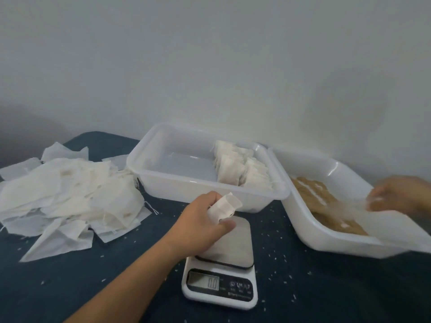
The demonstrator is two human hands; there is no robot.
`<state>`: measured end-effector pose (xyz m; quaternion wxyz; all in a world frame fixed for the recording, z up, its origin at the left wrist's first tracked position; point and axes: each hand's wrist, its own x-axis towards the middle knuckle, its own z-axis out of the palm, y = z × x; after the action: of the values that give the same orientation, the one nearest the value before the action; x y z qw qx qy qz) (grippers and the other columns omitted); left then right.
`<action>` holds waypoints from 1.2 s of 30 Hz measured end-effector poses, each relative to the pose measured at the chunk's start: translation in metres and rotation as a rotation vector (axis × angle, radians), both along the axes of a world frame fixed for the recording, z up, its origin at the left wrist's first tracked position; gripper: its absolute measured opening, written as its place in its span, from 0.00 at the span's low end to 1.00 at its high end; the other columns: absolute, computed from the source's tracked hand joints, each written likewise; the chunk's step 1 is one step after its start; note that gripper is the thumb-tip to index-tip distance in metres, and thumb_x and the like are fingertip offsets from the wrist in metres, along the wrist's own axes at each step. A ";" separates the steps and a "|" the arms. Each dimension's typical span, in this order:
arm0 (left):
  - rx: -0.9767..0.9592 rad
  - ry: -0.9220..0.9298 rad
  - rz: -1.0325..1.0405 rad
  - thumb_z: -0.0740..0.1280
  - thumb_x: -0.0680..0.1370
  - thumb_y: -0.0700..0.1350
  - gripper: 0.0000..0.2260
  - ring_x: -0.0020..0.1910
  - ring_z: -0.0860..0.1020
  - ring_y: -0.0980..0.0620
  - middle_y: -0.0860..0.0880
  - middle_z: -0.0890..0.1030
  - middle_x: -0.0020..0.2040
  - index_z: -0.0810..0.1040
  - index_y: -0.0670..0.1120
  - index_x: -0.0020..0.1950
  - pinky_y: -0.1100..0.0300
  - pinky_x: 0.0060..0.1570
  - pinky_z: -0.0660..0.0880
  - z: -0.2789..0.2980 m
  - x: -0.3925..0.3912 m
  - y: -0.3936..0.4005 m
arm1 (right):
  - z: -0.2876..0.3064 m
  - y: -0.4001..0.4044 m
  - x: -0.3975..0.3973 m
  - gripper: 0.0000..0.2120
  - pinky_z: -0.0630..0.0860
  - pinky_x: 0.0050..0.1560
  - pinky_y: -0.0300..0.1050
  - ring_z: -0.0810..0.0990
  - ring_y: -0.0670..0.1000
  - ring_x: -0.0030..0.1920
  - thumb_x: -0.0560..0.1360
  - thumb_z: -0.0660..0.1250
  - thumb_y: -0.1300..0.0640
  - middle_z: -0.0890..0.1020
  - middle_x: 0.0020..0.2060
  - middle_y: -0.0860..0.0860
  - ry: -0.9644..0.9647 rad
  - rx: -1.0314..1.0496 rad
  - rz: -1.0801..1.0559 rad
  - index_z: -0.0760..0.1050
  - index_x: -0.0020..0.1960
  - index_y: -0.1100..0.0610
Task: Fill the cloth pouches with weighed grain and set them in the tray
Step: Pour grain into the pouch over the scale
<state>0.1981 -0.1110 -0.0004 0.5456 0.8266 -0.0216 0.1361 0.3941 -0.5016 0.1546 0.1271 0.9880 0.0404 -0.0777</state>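
The left hand (205, 220) grips an empty cloth pouch (225, 206), mouth tilted up-right, above the scale (224, 264). The right hand (396, 194), blurred, grip unclear, reaches the grain (314, 192) well to the right.

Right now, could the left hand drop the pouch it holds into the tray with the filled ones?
Probably yes. The left hand grips an empty pouch above the scale, just in front of the tray; nothing stands between them, and the tray's left half lies bare.

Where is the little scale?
In the head view, the scale sits low centre on the dark table, before the tray, under the left hand.
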 end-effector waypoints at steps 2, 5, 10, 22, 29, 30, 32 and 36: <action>-0.015 0.008 -0.008 0.75 0.75 0.50 0.10 0.38 0.75 0.58 0.56 0.77 0.41 0.74 0.56 0.46 0.60 0.41 0.72 0.000 0.000 0.000 | 0.015 -0.014 0.008 0.15 0.76 0.62 0.49 0.83 0.48 0.52 0.67 0.75 0.30 0.86 0.49 0.42 -0.021 -0.022 0.017 0.84 0.44 0.39; -0.004 0.019 -0.010 0.75 0.75 0.51 0.09 0.38 0.75 0.57 0.56 0.77 0.41 0.75 0.55 0.48 0.59 0.42 0.72 -0.001 -0.001 -0.001 | 0.031 -0.018 0.008 0.06 0.79 0.60 0.52 0.85 0.50 0.48 0.65 0.83 0.41 0.87 0.41 0.41 -0.003 0.036 0.005 0.87 0.38 0.38; 0.008 0.019 -0.003 0.75 0.75 0.50 0.10 0.35 0.74 0.60 0.60 0.76 0.38 0.74 0.60 0.45 0.60 0.39 0.71 -0.002 0.000 -0.003 | 0.030 -0.001 0.007 0.12 0.84 0.53 0.48 0.86 0.53 0.51 0.59 0.84 0.38 0.88 0.41 0.39 0.217 0.079 -0.048 0.86 0.41 0.34; 0.000 0.017 -0.005 0.75 0.75 0.52 0.09 0.38 0.74 0.59 0.58 0.77 0.41 0.75 0.59 0.46 0.61 0.41 0.69 -0.001 -0.003 -0.007 | -0.047 0.049 0.020 0.15 0.67 0.28 0.40 0.65 0.49 0.24 0.67 0.73 0.44 0.78 0.24 0.47 0.069 0.548 -0.101 0.81 0.30 0.54; 0.025 0.009 0.006 0.75 0.76 0.51 0.09 0.39 0.75 0.60 0.60 0.77 0.41 0.75 0.58 0.48 0.67 0.39 0.67 -0.003 -0.004 -0.006 | -0.085 0.085 0.055 0.13 0.73 0.31 0.41 0.64 0.47 0.20 0.76 0.74 0.49 0.86 0.46 0.57 0.003 0.752 -0.251 0.80 0.46 0.60; 0.021 0.011 0.006 0.75 0.75 0.52 0.09 0.40 0.75 0.60 0.60 0.77 0.42 0.75 0.59 0.48 0.69 0.39 0.68 -0.003 -0.004 -0.006 | -0.091 0.089 0.060 0.11 0.75 0.33 0.42 0.65 0.47 0.21 0.77 0.74 0.51 0.86 0.48 0.59 -0.011 0.788 -0.271 0.80 0.46 0.60; 0.015 0.014 0.013 0.75 0.75 0.52 0.10 0.41 0.76 0.60 0.62 0.77 0.44 0.74 0.61 0.48 0.71 0.40 0.69 -0.004 -0.004 -0.005 | -0.100 0.100 0.071 0.08 0.75 0.36 0.44 0.69 0.49 0.24 0.78 0.72 0.56 0.85 0.47 0.60 -0.051 0.837 -0.297 0.81 0.47 0.62; 0.014 0.020 0.019 0.74 0.74 0.53 0.10 0.42 0.76 0.61 0.62 0.77 0.45 0.74 0.62 0.48 0.72 0.40 0.69 -0.005 -0.002 -0.004 | -0.113 0.110 0.083 0.10 0.68 0.29 0.41 0.69 0.51 0.25 0.77 0.72 0.57 0.76 0.30 0.55 -0.150 0.825 -0.319 0.76 0.41 0.61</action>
<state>0.1958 -0.1153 -0.0052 0.5387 0.8319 -0.0092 0.1331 0.4770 -0.3912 0.0413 -0.2888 0.9528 -0.0941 -0.0017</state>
